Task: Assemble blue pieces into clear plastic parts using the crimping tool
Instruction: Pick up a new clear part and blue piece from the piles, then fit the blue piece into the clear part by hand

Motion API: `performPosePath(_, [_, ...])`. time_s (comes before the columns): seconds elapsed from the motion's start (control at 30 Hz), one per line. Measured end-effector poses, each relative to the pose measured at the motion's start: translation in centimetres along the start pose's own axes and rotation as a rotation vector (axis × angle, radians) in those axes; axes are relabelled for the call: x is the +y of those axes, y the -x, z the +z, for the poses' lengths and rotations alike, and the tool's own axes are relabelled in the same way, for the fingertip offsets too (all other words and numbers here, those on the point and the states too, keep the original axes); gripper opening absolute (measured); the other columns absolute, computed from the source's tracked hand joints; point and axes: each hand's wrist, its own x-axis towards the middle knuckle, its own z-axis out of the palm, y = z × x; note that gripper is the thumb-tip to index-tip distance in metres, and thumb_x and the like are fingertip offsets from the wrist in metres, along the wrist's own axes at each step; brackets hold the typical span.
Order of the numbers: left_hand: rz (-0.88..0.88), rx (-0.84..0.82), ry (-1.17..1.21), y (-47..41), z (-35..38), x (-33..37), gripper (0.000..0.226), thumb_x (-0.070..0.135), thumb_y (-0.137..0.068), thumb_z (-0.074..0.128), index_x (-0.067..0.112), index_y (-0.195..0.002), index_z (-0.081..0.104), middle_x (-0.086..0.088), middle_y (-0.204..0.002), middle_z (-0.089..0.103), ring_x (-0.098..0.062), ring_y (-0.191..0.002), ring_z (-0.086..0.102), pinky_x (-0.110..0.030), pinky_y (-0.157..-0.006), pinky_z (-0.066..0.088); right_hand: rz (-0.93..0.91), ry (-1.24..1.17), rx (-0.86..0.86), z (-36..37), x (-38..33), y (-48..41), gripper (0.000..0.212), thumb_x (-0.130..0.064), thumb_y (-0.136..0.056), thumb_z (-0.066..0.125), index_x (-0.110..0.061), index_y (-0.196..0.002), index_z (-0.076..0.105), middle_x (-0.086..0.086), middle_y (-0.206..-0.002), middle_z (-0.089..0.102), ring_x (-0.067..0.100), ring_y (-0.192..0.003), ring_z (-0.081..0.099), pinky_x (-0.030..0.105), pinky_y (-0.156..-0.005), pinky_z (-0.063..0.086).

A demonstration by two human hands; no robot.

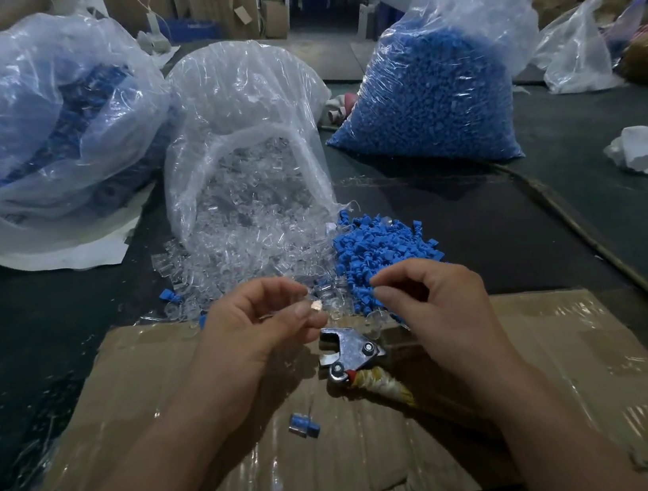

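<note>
My left hand (258, 323) pinches a small clear plastic part (314, 301) between thumb and fingers. My right hand (436, 300) has thumb and forefinger pinched together at the near edge of the loose pile of blue pieces (380, 243); I cannot tell if a piece is between them. The metal crimping tool (350, 352) lies on the cardboard between my hands, jaws pointing away, its handle wrapped in yellowish tape. Clear parts (240, 257) spill out of an open bag just beyond my left hand. One assembled blue-and-clear piece (303, 423) lies on the cardboard.
A taped cardboard sheet (160, 397) covers the dark table in front of me. Behind stand a bag of clear parts (240, 103), a full bag of blue pieces (430, 97) and a left bag with blue items (39, 127). A cable (611, 255) runs along the right.
</note>
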Motion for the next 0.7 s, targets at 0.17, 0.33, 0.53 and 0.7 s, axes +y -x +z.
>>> performPosePath(0.17, [-0.055, 0.001, 0.124, 0.0, 0.1, 0.2, 0.011, 0.011, -0.067, 0.065, 0.018, -0.072, 0.070, -0.017, -0.086, 0.071, -0.025, -0.075, 0.071, -0.020, -0.057, 0.054, 0.025, -0.195, -0.107, 0.8, -1.6, 0.8, 0.025, -0.010, -0.079, 0.069, -0.034, -0.075, 0.063, -0.023, -0.081, 0.064, -0.006, -0.074, 0.060, 0.006, -0.064, 0.045])
performPosePath(0.33, [-0.082, -0.071, 0.172, 0.1, 0.2, -0.1, 0.012, 0.015, -0.072, 0.063, 0.024, -0.075, 0.071, -0.015, -0.090, 0.072, -0.025, -0.083, 0.071, -0.025, -0.060, 0.056, 0.017, -0.300, -0.090, 1.4, -2.3, 1.3, 0.023, -0.008, -0.077, 0.070, -0.030, -0.072, 0.063, -0.017, -0.077, 0.066, -0.003, -0.068, 0.062, 0.009, -0.062, 0.047])
performPosePath(0.53, [-0.063, -0.181, 0.069, 0.7, 0.4, 0.0, 0.010, 0.021, -0.069, 0.072, 0.023, -0.078, 0.069, -0.010, -0.078, 0.071, -0.017, -0.070, 0.069, -0.023, -0.057, 0.053, -0.025, -0.308, -0.072, 1.8, -2.4, 1.5, 0.022, -0.008, -0.076, 0.072, -0.028, -0.070, 0.063, -0.011, -0.073, 0.066, -0.001, -0.066, 0.062, 0.009, -0.060, 0.046])
performPosePath(0.7, [0.005, -0.090, -0.040, 0.5, 0.3, 0.3, 0.017, 0.012, -0.067, 0.064, 0.024, -0.076, 0.072, -0.004, -0.070, 0.069, -0.011, -0.063, 0.065, -0.017, -0.054, 0.050, -0.089, -0.358, -0.125, 1.7, -2.4, 1.4, 0.025, -0.007, -0.074, 0.073, -0.030, -0.071, 0.063, -0.017, -0.072, 0.067, -0.004, -0.065, 0.062, 0.007, -0.060, 0.045])
